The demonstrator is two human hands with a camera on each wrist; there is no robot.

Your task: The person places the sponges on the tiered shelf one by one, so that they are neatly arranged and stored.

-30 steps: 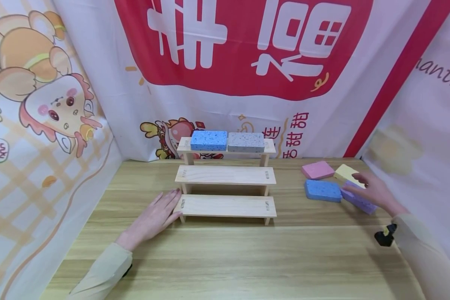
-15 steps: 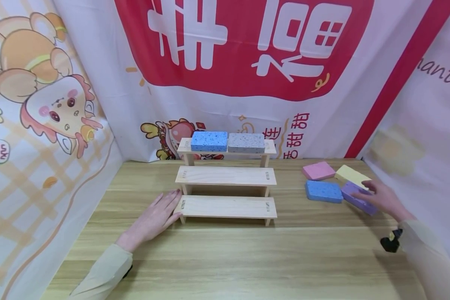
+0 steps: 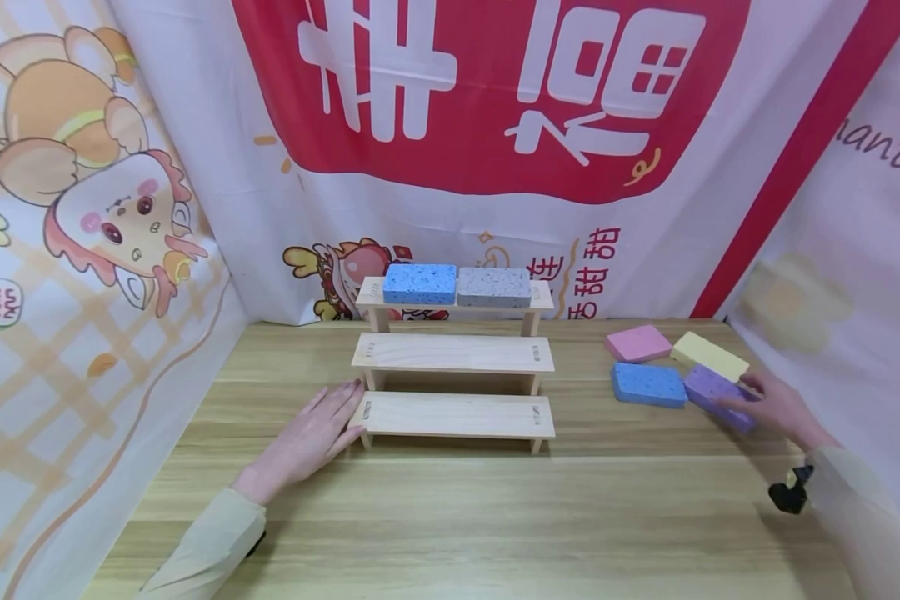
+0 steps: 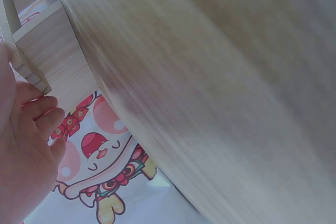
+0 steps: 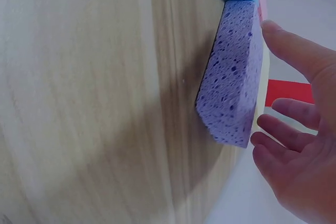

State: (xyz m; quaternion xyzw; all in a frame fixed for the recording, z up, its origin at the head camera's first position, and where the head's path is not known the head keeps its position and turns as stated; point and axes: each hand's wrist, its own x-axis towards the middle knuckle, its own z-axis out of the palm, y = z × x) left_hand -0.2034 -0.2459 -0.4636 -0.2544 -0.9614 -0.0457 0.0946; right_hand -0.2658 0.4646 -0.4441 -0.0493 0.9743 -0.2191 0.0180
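A three-tier wooden stand [image 3: 453, 414] is on the table, with my left hand [image 3: 309, 435] resting against the left end of its lowest tier, fingers nearly straight. In the left wrist view the fingertips meet the wood's edge. At the right, my right hand [image 3: 783, 410] is over the near end of a purple sponge [image 3: 708, 390], thumb apart from the loosely bent fingers. The right wrist view shows the thumb beside the purple sponge's upper side, the hand not closed round it. A blue sponge [image 3: 648, 385] adjoins it, with a yellow sponge [image 3: 708, 356] behind.
A speckled blue sponge [image 3: 419, 283] and a grey sponge [image 3: 493, 287] sit side by side on the top tier. A pink sponge [image 3: 639, 342] lies behind the loose blue one. Printed cloth [image 3: 510, 179] hangs behind the table [image 3: 450, 525] and along both sides.
My right hand has moved from above the yellow and purple sponges rightward and down to the purple one's near end. My left hand has stayed at the stand.
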